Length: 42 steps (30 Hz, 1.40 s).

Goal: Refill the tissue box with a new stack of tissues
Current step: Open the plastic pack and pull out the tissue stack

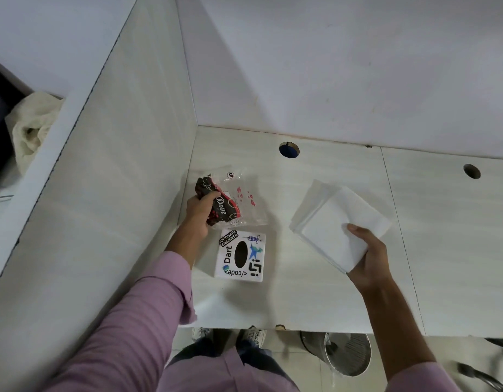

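Two hands work over the white tabletop (315, 301). Sticker-covered tissue box (240, 257) sits nearest, oval slot up. At its 3 o'clock, right hand (370, 257) grips the tissue stack (339, 226). At 11 o'clock, left hand (200, 209) clutches the emptied Dove wrapper (230, 200).

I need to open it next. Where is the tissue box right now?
The tissue box sits on the desk, low and left of centre, just below the wrapper in the left hand.
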Motion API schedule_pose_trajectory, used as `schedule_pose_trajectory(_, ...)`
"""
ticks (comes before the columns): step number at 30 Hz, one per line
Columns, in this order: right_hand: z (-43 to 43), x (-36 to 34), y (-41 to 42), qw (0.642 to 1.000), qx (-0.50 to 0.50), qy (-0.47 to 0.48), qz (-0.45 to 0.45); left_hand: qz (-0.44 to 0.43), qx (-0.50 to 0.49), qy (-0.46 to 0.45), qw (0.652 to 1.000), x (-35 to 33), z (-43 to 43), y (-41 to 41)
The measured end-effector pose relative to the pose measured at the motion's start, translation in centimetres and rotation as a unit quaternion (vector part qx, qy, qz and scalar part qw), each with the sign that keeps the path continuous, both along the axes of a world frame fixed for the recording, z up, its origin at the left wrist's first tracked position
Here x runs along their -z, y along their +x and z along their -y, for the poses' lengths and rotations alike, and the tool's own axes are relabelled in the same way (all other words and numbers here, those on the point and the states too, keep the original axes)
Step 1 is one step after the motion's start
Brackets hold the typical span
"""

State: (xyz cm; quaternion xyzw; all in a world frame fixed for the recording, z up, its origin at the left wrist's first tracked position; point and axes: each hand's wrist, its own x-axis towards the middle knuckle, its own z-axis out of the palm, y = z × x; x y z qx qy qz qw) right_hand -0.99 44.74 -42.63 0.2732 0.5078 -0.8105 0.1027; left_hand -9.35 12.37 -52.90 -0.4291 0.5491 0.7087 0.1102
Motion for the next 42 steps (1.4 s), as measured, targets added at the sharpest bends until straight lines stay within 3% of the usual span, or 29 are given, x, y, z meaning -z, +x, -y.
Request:
schedule_pose_trajectory(5,0.8,-0.5,-1.1,0.999,-0.004,-0.031,-0.001,0.029,0.042,-0.066,0.997,1.5,0.6,-1.9)
schedule_pose_trajectory(7,1.1,-0.6,-1.4,0.999,-0.008,-0.044,0.001,0.054,0.076,-0.167,0.981,0.6,0.2,-1.8)
schedule_pose_trajectory(8,1.3,-0.6,-1.5,0.999,-0.011,-0.052,0.003,0.037,0.091,-0.241,0.966,-0.1,-0.3,-1.5)
schedule_pose_trajectory(10,1.8,-0.5,-1.5,0.997,-0.019,-0.070,0.008,-0.081,0.075,-0.345,0.932,-2.4,-2.1,0.0)
schedule_pose_trajectory(12,2.4,-0.4,-1.5,0.996,-0.033,-0.085,0.016,-0.187,0.093,-0.287,0.935,-4.4,-4.0,1.2)
schedule_pose_trajectory(14,3.1,-0.3,-1.5,0.993,-0.052,-0.102,0.017,-0.159,0.175,-0.063,0.970,-5.8,-5.5,2.0)
schedule_pose_trajectory(15,3.5,-0.2,-1.6,0.992,-0.064,-0.107,0.021,-0.120,0.206,0.071,0.968,-5.7,-5.6,2.2)
schedule_pose_trajectory(17,4.1,0.1,-1.8,0.990,-0.090,-0.105,0.036,-0.080,0.257,0.262,0.927,-5.1,-5.5,2.9)
schedule_pose_trajectory(18,4.4,0.0,-1.9,0.989,-0.103,-0.098,0.042,-0.084,0.271,0.301,0.911,-4.6,-5.4,3.2)
schedule_pose_trajectory(21,4.4,-0.2,-2.3,0.992,-0.107,-0.055,0.030,-0.095,0.208,0.252,0.940,-4.0,-5.2,3.3)
schedule_pose_trajectory(24,3.3,-0.5,-2.7,0.997,-0.068,0.012,-0.024,-0.101,0.121,0.108,0.982,-3.9,-3.9,3.3)
schedule_pose_trajectory(27,2.7,-0.8,-3.1,0.997,-0.050,-0.002,-0.052,-0.127,0.130,0.011,0.983,-3.8,-3.0,3.7)
schedule_pose_trajectory(31,5.2,-0.2,-4.0,0.992,-0.106,-0.071,-0.019,-0.148,0.172,0.082,0.971,-4.8,-3.9,3.8)
schedule_pose_trajectory(35,8.3,0.9,-5.4,0.986,-0.166,0.028,-0.011,-0.111,0.129,0.205,0.964,-5.7,-4.3,3.2)
schedule_pose_trajectory(42,9.6,1.8,-6.7,0.969,-0.208,0.122,-0.055,-0.151,0.220,0.073,0.961,-6.3,-3.8,3.2)
